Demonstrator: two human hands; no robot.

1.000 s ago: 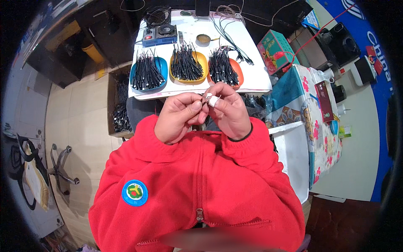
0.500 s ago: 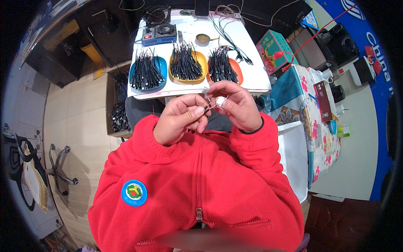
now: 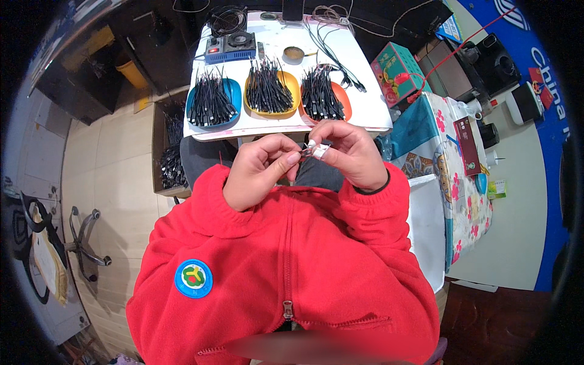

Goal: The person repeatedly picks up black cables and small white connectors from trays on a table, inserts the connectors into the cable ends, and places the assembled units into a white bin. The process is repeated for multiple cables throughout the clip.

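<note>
My left hand (image 3: 258, 171) pinches the end of a thin dark cable (image 3: 305, 153) between thumb and forefinger, above my lap. Facing it, my right hand (image 3: 356, 157) has its thumb and forefinger closed at the cable's stripped, reddish wire ends, and the fingertips of both hands almost meet. White wrapping, like tape (image 3: 320, 151), covers my right thumb, and another white bit sits at the forefinger's tip. On the table beyond stand a blue bowl (image 3: 236, 91), a yellow bowl (image 3: 297, 91) and an orange bowl (image 3: 346, 102), each heaped with short black cables.
A small blue device with a red switch (image 3: 230, 50), a round tin (image 3: 293, 55) and loose cables lie on the white table (image 3: 267, 128). Left of my legs stands a cardboard box (image 3: 159, 140) of black cables. A flower-patterned table (image 3: 456, 194) borders the right.
Both hands have drawn closer together at the wire ends. My right thumb and forefinger have closed in on the wires, and the right hand has turned slightly.
</note>
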